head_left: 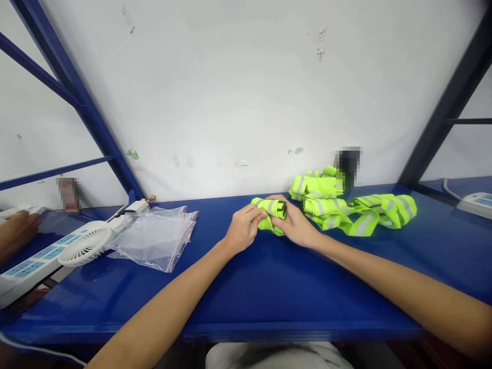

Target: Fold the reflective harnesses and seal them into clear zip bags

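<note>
Roll (272, 206), probably reflective strap; left fingers (253, 214) and right fingers (282, 224) grip it.

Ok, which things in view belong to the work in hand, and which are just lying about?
In the work:
yellow roll, held in the left hand and right hand
yellow bundles, probably, as they match it

Lying about:
fan
power strip by the fan
bags, untouched; whether they belong I can't tell
</note>
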Motion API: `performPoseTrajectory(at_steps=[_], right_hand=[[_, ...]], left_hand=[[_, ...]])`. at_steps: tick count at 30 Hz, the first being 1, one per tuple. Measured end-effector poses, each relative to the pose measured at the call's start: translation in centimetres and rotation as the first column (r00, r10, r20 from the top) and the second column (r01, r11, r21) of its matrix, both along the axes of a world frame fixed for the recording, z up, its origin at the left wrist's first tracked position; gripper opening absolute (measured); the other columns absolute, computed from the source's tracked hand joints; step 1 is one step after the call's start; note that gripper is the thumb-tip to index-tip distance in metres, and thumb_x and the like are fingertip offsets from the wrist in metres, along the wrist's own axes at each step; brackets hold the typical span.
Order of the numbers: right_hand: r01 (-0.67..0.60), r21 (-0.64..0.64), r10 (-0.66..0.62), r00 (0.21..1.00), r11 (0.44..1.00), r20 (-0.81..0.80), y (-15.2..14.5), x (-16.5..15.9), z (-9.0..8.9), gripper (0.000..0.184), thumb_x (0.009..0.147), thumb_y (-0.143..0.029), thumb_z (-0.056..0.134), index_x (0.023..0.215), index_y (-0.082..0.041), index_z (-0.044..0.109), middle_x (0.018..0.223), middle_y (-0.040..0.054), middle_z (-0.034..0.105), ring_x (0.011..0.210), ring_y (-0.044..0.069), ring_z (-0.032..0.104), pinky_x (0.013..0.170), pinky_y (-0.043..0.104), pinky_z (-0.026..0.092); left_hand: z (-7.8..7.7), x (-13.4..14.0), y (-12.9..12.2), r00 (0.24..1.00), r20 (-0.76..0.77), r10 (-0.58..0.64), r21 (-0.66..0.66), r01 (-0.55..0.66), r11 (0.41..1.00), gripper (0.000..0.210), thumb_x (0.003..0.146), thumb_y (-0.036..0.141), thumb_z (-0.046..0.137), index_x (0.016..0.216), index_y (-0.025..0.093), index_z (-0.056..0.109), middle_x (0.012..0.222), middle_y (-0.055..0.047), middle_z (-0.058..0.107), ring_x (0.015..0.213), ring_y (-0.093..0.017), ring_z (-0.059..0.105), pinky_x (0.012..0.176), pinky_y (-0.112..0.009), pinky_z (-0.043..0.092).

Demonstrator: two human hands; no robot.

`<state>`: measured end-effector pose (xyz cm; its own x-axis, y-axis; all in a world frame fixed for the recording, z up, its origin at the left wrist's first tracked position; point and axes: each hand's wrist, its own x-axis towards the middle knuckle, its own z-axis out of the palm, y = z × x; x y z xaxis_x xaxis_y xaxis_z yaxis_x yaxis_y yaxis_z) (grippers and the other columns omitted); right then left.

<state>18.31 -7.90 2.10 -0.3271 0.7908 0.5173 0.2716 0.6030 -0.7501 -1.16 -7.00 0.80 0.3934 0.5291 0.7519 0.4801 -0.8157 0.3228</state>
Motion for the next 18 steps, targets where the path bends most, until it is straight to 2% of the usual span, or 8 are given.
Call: performPoseTrajectory(at_steps=[3,5,7,10,13,15,18], right_hand=[[-0.05,-0.001,0.05,0.999,0.999,-0.008,-0.1,0.2,0.3,0.035,0.083,-0.023,0.057,0.118,-0.02,0.055,0.105,0.0042,0.064,0.097,0.022,0.061,0.088,0.034,0.049],[-0.071,-0.02,0.07,0.997,0.997,-0.008,-0.4,0.1,0.7,0.033,0.085,-0.026,0.059,0.118,-0.02,0.055,0.106,0.005,0.064,0.097,0.022,0.061,0.088,0.034,0.049],[-0.094,-0.054,0.094,0.996,0.994,-0.006,-0.8,0.0,1.1,0.04,0.083,-0.034,0.067,0.119,-0.02,0.055,0.108,0.0058,0.064,0.097,0.023,0.062,0.088,0.035,0.05],[-0.112,-0.102,0.111,0.994,0.988,-0.019,-1.1,-0.4,1.4,0.06,0.071,-0.038,0.081,0.121,-0.019,0.054,0.108,0.0056,0.065,0.096,0.024,0.063,0.086,0.035,0.051],[-0.14,-0.157,0.136,0.99,0.978,-0.038,-1.1,-0.4,1.6,0.057,0.071,-0.034,0.08,0.12,-0.019,0.054,0.104,0.0036,0.066,0.094,0.022,0.063,0.085,0.034,0.051],[-0.168,-0.193,0.167,0.986,0.967,-0.025,-1.1,-0.3,1.8,0.053,0.074,-0.031,0.077,0.121,-0.02,0.056,0.101,0.0028,0.065,0.094,0.022,0.063,0.083,0.033,0.051],[-0.2,-0.209,0.203,0.979,0.957,-0.005,-1.0,-0.3,1.9,0.055,0.075,-0.026,0.073,0.126,-0.022,0.054,0.104,0.0026,0.064,0.093,0.021,0.061,0.078,0.03,0.051]], left_hand=[[0.1,-0.2,0.2,0.999,0.015,0.029,0.036,-0.03,0.999,0.027,0.098,0.035,0.053,0.094,0.02,0.075,0.082,-0.005,0.059,0.077,-0.015,0.053,0.074,-0.03,0.047],[0.2,-0.3,-0.2,0.995,0.083,0.056,0.085,-0.063,0.994,0.023,0.094,0.036,0.06,0.091,0.021,0.077,0.09,-0.006,0.055,0.085,-0.017,0.053,0.08,-0.033,0.048],[0.3,-0.3,-0.6,0.987,0.16,0.025,0.109,-0.043,0.993,0.02,0.092,0.034,0.063,0.088,0.021,0.078,0.1,-0.008,0.051,0.096,-0.019,0.054,0.087,-0.036,0.049],[0.4,-0.2,-1.1,0.98,0.198,-0.032,0.09,0.015,0.996,0.017,0.09,0.031,0.066,0.084,0.02,0.076,0.107,-0.009,0.047,0.105,-0.021,0.054,0.09,-0.038,0.05],[0.7,-0.2,-1.3,0.987,0.157,0.013,0.03,-0.018,0.999,0.017,0.088,0.035,0.068,0.082,0.02,0.073,0.1,-0.007,0.047,0.099,-0.02,0.053,0.088,-0.037,0.049],[1.2,-0.3,-1.3,0.987,0.142,0.07,-0.019,-0.068,0.998,0.023,0.083,0.041,0.073,0.087,0.019,0.067,0.093,-0.004,0.047,0.091,-0.019,0.051,0.084,-0.035,0.047],[2.0,-0.8,-1.5,0.985,0.155,0.082,-0.145,-0.059,0.988,0.054,0.072,0.048,0.082,0.11,0.018,0.058,0.099,-0.005,0.055,0.092,-0.02,0.054,0.083,-0.034,0.048]])
